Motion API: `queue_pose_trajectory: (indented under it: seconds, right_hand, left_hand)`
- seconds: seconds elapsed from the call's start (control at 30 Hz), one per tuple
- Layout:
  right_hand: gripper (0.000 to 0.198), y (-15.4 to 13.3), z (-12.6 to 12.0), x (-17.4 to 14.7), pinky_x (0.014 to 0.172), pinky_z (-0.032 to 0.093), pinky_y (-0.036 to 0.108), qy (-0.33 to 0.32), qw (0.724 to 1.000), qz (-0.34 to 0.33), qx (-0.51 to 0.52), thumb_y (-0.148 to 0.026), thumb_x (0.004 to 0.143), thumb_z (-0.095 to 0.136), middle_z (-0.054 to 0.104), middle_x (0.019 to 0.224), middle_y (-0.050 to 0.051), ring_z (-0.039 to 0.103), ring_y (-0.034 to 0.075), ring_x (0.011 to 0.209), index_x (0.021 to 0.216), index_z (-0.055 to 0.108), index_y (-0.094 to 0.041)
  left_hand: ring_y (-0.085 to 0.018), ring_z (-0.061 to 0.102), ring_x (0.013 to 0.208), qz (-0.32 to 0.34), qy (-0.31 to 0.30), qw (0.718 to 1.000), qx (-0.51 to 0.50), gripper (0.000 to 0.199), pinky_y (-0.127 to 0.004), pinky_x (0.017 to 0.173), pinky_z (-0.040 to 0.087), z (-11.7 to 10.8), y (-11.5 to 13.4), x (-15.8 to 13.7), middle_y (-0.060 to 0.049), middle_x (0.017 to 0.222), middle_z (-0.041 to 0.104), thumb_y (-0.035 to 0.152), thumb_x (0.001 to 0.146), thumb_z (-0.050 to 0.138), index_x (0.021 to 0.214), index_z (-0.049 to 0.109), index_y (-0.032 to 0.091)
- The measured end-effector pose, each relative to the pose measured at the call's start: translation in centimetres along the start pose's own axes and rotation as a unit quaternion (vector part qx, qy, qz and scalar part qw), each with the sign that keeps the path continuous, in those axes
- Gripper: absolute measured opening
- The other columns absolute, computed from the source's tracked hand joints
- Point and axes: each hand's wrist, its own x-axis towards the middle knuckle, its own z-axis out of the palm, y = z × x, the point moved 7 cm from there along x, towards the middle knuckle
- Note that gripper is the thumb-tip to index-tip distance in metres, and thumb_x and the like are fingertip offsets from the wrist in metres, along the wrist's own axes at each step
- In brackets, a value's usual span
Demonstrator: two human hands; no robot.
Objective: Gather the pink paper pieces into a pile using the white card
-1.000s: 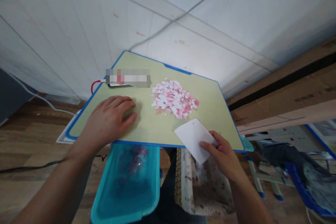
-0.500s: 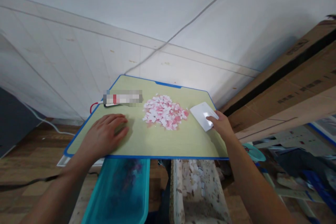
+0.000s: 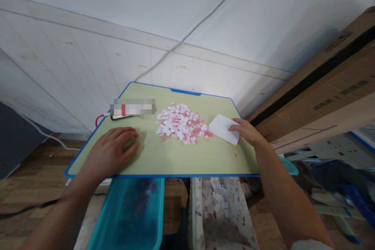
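Observation:
A loose heap of small pink and white pieces (image 3: 182,123) lies in the middle of a pale yellow board (image 3: 172,160) with a blue rim. In my right hand (image 3: 247,133) is a flat white card (image 3: 224,128), gripped at its right side between thumb and fingers. The card's left corner reaches the right edge of the heap. My left hand (image 3: 115,150) rests on the left part of the board, fingers stretched out, holding nothing. Beyond it lies a phone-like device (image 3: 125,116), partly blurred over, with a red and white cable (image 3: 99,118) at its left end.
Below the board's front edge are a teal bin (image 3: 125,218) at left and a speckled box (image 3: 197,211) holding white scraps at right. Large cardboard boxes (image 3: 331,82) lean along the right. A white wall (image 3: 164,8) with a grey cable (image 3: 205,19) rises behind.
My right hand has tilted the card so its left corner now meets the heap's right edge. My left hand stays in place on the board. The view has shifted slightly.

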Motion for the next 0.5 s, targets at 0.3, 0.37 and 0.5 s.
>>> queue_pose_trajectory:
  seconds: [0.3,0.37,0.5]
  right_hand:
    - [0.036,-0.4,-0.3,-2.6,0.061,0.043,0.028,-0.026,0.999,0.003,-0.028,-0.033,0.062,0.071,0.07,0.078,0.001,0.06,0.019,0.069,0.094,0.073,-0.017]
    - [0.037,0.0,-0.6,-3.1,0.062,0.043,0.029,-0.033,0.999,0.015,-0.029,-0.034,0.063,0.071,0.071,0.079,0.002,0.06,0.02,0.07,0.096,0.072,-0.017]
    - [0.036,0.7,-1.4,-3.7,0.064,0.044,0.029,0.008,0.999,0.01,-0.038,-0.034,0.065,0.071,0.071,0.081,0.001,0.061,0.02,0.072,0.096,0.072,-0.017]
  left_hand:
    - [-0.03,0.057,0.124,-0.012,-0.005,1.0,-0.006,0.037,-0.047,0.112,0.041,0.3,-0.3,0.1,-0.007,0.133,0.065,0.05,0.093,0.053,0.12,0.066,0.027]
    - [-0.03,0.057,0.125,-0.011,-0.005,1.0,-0.008,0.037,-0.047,0.112,0.04,0.3,-0.3,0.0,-0.008,0.133,0.065,0.049,0.094,0.052,0.12,0.066,0.027]
    - [-0.03,0.056,0.125,-0.012,-0.003,1.0,-0.016,0.037,-0.047,0.113,0.039,0.3,-0.2,0.0,-0.008,0.132,0.065,0.048,0.094,0.052,0.121,0.066,0.027]
